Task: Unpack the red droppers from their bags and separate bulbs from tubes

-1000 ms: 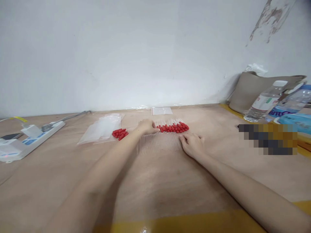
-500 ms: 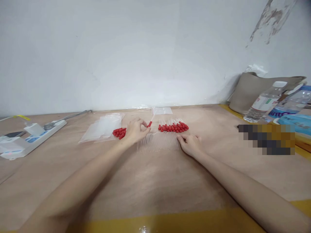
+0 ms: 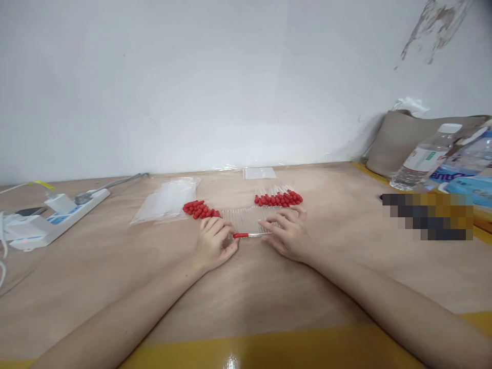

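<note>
Near the middle of the table, a glass dropper with a red rubber bulb (image 3: 241,235) lies level between my hands. My left hand (image 3: 215,243) pinches its bulb end with thumb and fingers. At the other end, my right hand (image 3: 288,230) closes thumb and fingers on the clear tube. Bare glass tubes (image 3: 242,218) lie side by side in a row just beyond, partly covered by my right fingers. Loose red rubber bulbs (image 3: 196,209) are heaped behind my left hand. Several assembled droppers (image 3: 279,198) lie behind the row, bulbs toward me.
Clear plastic bags (image 3: 167,199) lie at the left, and one small bag (image 3: 259,173) by the wall. A power strip (image 3: 61,220) with plugs stands far left. At right are a water bottle (image 3: 425,159), a grey-brown bag (image 3: 392,141) and a blurred-out object (image 3: 426,215).
My left hand has brought the dropper toward me from near the assembled ones and turned it level. My right hand has moved left from the row's right end onto the dropper's tube.
</note>
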Action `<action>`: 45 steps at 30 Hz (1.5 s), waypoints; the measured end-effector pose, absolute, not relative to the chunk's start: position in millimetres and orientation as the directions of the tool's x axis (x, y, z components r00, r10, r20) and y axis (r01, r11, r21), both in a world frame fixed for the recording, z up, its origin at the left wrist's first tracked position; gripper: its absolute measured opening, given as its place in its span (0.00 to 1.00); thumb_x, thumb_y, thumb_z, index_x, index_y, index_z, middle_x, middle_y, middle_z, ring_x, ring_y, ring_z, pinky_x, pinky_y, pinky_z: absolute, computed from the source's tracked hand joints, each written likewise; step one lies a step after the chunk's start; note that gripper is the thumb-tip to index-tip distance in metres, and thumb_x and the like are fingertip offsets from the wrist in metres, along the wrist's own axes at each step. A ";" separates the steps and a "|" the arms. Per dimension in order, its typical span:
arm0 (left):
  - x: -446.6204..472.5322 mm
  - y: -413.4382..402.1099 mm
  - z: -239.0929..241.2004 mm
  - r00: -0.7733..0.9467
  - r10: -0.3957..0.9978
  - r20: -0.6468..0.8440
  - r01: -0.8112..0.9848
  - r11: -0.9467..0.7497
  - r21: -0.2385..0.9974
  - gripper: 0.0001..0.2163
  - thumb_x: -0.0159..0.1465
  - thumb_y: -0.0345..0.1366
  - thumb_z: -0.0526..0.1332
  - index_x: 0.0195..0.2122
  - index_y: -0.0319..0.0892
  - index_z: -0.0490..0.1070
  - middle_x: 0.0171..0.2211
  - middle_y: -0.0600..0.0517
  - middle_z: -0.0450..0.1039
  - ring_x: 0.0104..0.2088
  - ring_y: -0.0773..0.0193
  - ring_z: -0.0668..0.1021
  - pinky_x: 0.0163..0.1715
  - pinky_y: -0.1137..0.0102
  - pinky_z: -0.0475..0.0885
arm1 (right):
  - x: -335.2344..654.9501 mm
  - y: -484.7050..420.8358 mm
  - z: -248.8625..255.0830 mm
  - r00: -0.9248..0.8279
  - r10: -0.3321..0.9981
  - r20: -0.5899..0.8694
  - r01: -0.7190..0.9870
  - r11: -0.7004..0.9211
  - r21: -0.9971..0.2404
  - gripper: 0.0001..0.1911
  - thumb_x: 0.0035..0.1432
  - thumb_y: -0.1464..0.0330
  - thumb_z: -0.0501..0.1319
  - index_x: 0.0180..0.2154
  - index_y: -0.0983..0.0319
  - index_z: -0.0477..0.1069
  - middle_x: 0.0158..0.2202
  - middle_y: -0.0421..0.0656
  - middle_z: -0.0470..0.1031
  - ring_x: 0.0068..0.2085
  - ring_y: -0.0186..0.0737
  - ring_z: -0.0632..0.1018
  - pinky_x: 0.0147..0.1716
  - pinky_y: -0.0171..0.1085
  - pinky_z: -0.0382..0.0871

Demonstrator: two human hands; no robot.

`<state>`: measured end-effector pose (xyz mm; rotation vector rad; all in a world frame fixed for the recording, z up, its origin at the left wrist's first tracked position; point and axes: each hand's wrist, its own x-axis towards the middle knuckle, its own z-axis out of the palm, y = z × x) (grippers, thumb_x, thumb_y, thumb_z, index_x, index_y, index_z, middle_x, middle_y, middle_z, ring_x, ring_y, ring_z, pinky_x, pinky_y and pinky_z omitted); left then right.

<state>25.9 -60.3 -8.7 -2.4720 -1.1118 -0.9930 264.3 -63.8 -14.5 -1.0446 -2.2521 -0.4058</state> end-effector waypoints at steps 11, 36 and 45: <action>33.2 -60.2 -7.3 0.562 0.415 0.716 0.661 -0.745 -0.087 0.09 0.57 0.40 0.59 0.38 0.45 0.70 0.37 0.49 0.73 0.39 0.60 0.71 0.42 0.61 0.60 | 247.9 -69.4 -15.6 -0.563 0.580 0.589 0.704 0.710 -0.026 0.12 0.60 0.66 0.50 0.39 0.57 0.72 0.27 0.40 0.74 0.33 0.34 0.69 0.47 0.44 0.45; 26.8 -67.9 -0.6 0.736 0.341 0.586 0.513 -0.844 -0.154 0.09 0.62 0.33 0.50 0.28 0.43 0.67 0.25 0.53 0.72 0.32 0.64 0.71 0.43 0.60 0.57 | 271.2 -79.1 -15.1 -0.766 0.419 0.488 0.566 0.799 0.203 0.20 0.61 0.70 0.46 0.49 0.41 0.61 0.25 0.30 0.70 0.29 0.27 0.67 0.39 0.35 0.50; -17.3 -43.9 -3.2 0.330 0.601 0.728 0.685 -0.683 0.253 0.09 0.64 0.30 0.47 0.38 0.40 0.67 0.34 0.49 0.65 0.36 0.64 0.70 0.38 0.67 0.66 | 298.7 -52.2 -1.2 -0.138 0.654 0.744 0.967 0.252 -0.042 0.13 0.57 0.70 0.50 0.40 0.60 0.72 0.27 0.40 0.74 0.29 0.33 0.69 0.39 0.40 0.46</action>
